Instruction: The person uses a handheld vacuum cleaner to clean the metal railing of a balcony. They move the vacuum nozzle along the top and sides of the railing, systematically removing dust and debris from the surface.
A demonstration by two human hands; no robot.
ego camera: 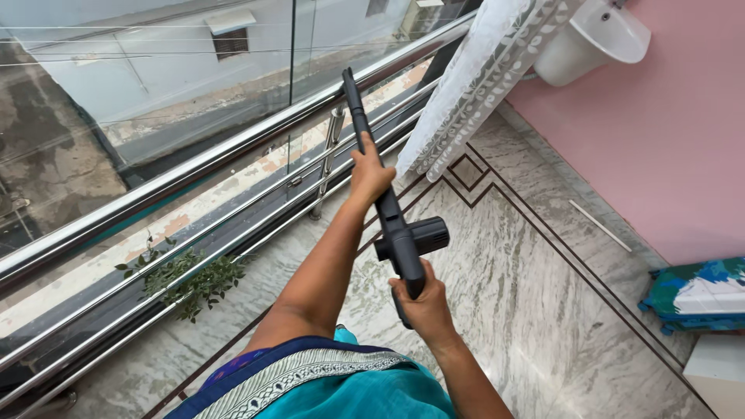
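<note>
Head view, looking down over a balcony floor. A person holds a dark handheld vacuum cleaner (397, 233) raised and angled away from the body, with its long narrow tube pointing up toward a steel railing (233, 147). The left hand (369, 174) is wrapped around the tube partway along, fingers clamped on it. The right hand (423, 304) grips the handle at the near end, fingers closed around it, just below the stubby round motor part that sticks out to the side. The tip of the tube lies close to the top rail of the railing; whether it touches the rail is hard to tell from this angle.

Beyond the railing are glass panels, and through them a grey building wall. A small leafy green plant (186, 279) sits low by the railing, to the left of the vacuum cleaner. A white patterned curtain (473, 77) hangs past the far end of the railing, to the right of the tube's tip. Further right, a white wash basin (597, 39) is fixed to a pink wall (667, 147). The marble floor (535, 287) below the vacuum cleaner is pale with dark inlaid lines. The person wears a teal garment with a patterned border.
</note>
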